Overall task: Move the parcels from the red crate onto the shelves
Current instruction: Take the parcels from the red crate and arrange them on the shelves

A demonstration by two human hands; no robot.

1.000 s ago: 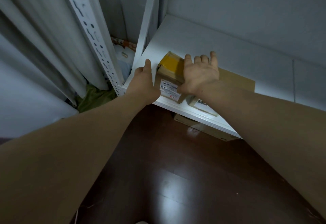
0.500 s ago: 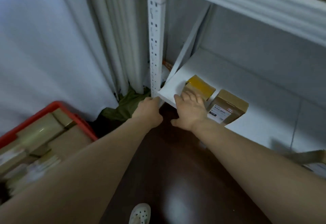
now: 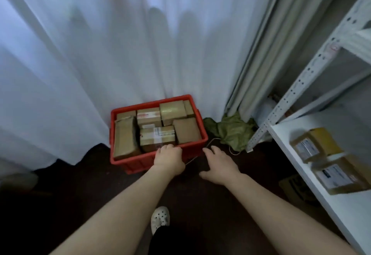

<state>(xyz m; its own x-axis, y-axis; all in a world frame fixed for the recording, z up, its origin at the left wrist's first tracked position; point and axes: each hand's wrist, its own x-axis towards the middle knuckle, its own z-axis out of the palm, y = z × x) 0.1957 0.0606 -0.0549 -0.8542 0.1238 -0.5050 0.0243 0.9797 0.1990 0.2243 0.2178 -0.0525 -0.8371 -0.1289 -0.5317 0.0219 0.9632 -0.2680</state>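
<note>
Reaching left hand [image 3: 168, 160] to near rim of crate [image 3: 120, 162], fingers curled, grip unclear; holding right hand [image 3: 219, 164] spread and empty off near right corner; aiming at parcel [image 3: 157, 137] just behind rim, lengthwise along it, nearer left hand.

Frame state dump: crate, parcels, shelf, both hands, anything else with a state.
Red crate: on the floor, full.
Parcels in crate: packed close together, taped shut.
Shelf: holds two parcels lying near its front edge.
Left hand: fingers bent over the crate's near rim; grip unclear.
Right hand: fingers spread, empty, to the right of the crate.
Green cloth: crumpled on the floor.
</note>
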